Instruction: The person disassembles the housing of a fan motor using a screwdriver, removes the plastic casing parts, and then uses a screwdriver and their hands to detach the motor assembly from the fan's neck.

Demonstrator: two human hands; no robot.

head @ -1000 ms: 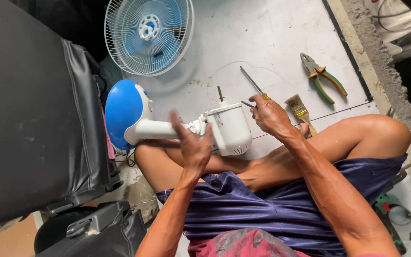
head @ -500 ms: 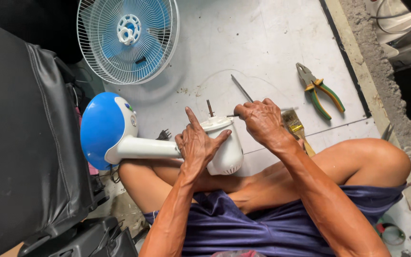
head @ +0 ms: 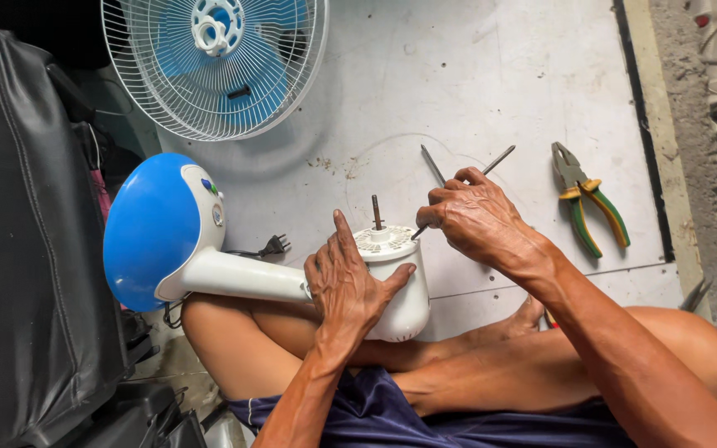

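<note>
Head view, looking straight down on a seated person with crossed bare legs. Left hand (head: 350, 282) at centre frame, fingers wrapped around the white motor housing (head: 396, 286) of a dismantled fan, thumb pressed against its right side, index finger raised along the top edge. Housing sits at lower centre, above the lap, its vented face turned up, with a dark motor shaft (head: 376, 212) standing upright from the middle. A white neck (head: 234, 278) runs left from the housing to the blue-and-white fan base (head: 155, 228) at left of frame, tipped on its side. Right hand (head: 475, 217) just right of the housing, fingers closed around thin metal tools: one screwdriver (head: 419, 231) angles down-left with its tip at the housing's top rim; two more shafts (head: 433, 164) stick out above the knuckles toward upper centre. Cannot tell which fingers pinch which shaft. Upper left: fan guard with blue blades (head: 213, 62), lying flat on the grey floor (head: 475, 75). Right of frame: green-and-yellow pliers (head: 588, 199) on the floor, well apart from the right hand. Black plug (head: 274, 245) and cord on the floor between base and housing. Black padded seat (head: 18, 249) fills the left edge.
</note>
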